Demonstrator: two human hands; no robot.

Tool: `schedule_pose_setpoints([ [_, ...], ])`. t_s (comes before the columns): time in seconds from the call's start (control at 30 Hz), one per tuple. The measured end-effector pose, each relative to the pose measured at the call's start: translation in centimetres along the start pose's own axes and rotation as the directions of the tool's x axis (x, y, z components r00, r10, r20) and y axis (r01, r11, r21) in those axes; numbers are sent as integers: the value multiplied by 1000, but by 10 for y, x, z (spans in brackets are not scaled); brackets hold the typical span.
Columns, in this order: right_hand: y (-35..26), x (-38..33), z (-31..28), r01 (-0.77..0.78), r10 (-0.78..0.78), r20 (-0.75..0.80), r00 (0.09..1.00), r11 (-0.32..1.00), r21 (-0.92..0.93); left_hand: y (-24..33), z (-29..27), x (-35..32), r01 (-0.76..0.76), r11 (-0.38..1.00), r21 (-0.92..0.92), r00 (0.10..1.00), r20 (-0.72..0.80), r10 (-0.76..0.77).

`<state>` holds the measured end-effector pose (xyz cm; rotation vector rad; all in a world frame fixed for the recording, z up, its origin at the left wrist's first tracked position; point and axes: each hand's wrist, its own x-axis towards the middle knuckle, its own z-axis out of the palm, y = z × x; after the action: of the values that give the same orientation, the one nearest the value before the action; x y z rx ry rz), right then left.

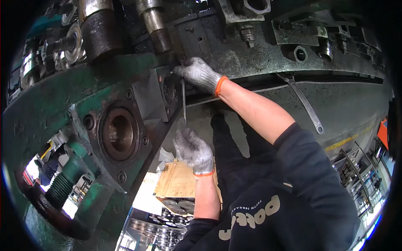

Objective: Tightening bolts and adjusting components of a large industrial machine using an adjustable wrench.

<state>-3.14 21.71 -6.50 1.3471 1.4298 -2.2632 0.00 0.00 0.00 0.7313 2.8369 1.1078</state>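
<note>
Thin metal rod (184, 102) between 2 gloved hands, just beside the dark machine block (169, 95).
The right hand (200, 75) appears clasped on the rod's upper end; whether the left hand (193, 149), at its lower end, grasps it cannot be told. The step in hand looks like working the rod at the block; the next move likely calls for steadying the top while swinging the bottom. The green casting (50, 98) limits room leftward, the bed edge (251, 74) above; more opens rightward, toward the wrench (305, 103) well apart.
</note>
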Motion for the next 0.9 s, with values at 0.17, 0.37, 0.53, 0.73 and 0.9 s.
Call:
schedule_pose_setpoints([
  [0.17, 8, 17, -12, 343, -405, -122, 906, 872, -349, -59, 39, -8, -233, 792, 564, 945, 323, 48],
  [0.37, 10, 10, -9, 496, -596, -72, 800, 723, -481, -88, 110, 33, -351, 703, 618, 795, 594, -125],
  [0.53, 13, 11, -9, 522, -631, -50, 774, 682, -512, -111, 151, 33, -330, 727, 601, 823, 561, -90],
  [0.73, 21, 13, -8, 500, -664, -62, 745, 617, -608, -100, 152, 18, -241, 829, 506, 876, 481, -39],
  [0.9, 25, 3, -21, 468, -584, -137, 800, 751, -466, -70, 98, -20, -130, 892, 432, 921, 386, -53],
])
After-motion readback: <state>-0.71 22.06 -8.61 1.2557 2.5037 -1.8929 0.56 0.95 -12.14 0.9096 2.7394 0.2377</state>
